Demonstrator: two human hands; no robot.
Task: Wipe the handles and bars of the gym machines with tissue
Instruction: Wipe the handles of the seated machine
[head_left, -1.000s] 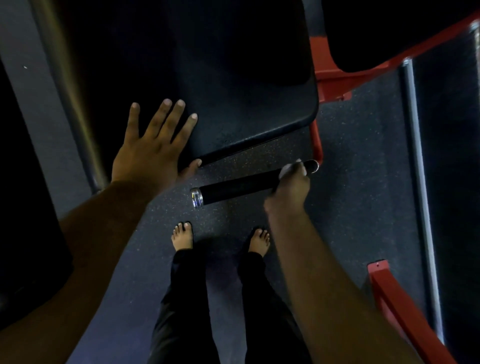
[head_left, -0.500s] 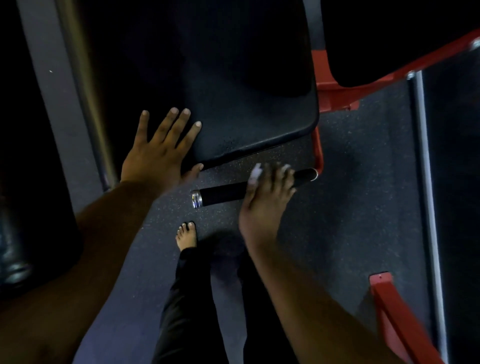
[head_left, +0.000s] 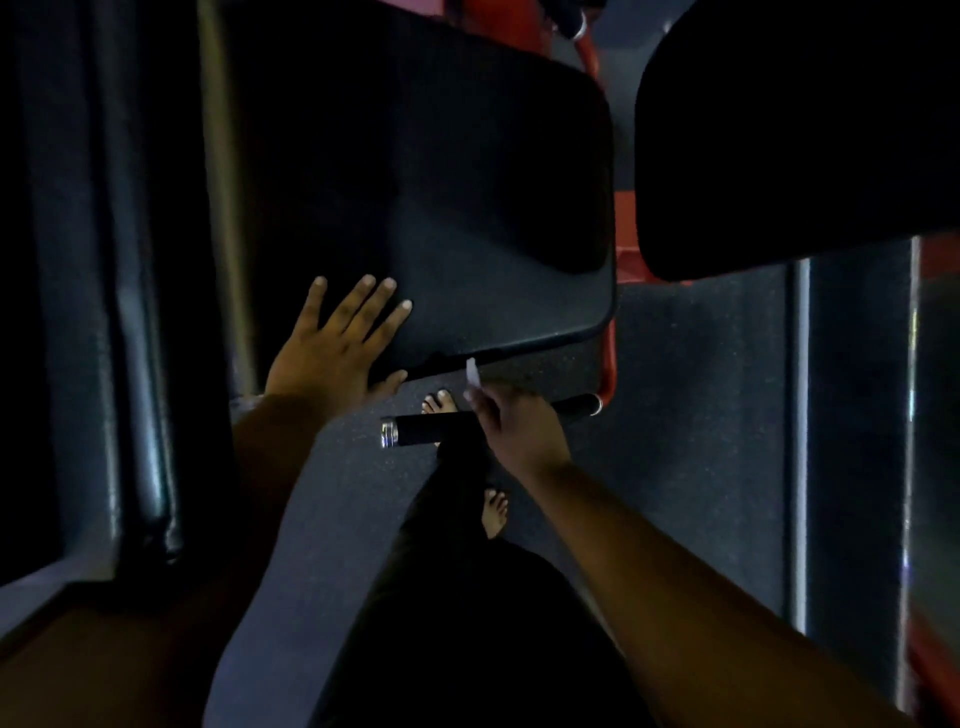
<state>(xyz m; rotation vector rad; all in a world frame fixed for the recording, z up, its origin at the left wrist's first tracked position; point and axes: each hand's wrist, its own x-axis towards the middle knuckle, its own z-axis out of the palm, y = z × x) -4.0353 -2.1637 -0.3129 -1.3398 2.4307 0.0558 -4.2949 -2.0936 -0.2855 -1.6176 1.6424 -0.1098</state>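
One left hand (head_left: 332, 348) is lying flat, fingers straight and spread, pressing on the near corner of one black pad (head_left: 467, 218). One right hand (head_left: 514, 426) is sitting on one black handle (head_left: 431, 430), which is running crosswise just below the left thumb and passing under the right palm. The right fingers are pinching one small white tissue (head_left: 471, 373), which is sticking up just above the knuckles, near the pad's edge. Whether the tissue is touching the handle, I cannot tell. The handle is ending in one silver cap (head_left: 389, 434) on its free end, left of the right hand, and is joining one red frame (head_left: 609, 364) to that hand's right. A second dark pad (head_left: 789, 135) is sitting up and right of the right hand. Two bare feet are showing: one foot (head_left: 438, 401) just behind the handle between the hands, the other (head_left: 496, 512) below the right wrist. The floor (head_left: 691, 415) is dark and speckled.
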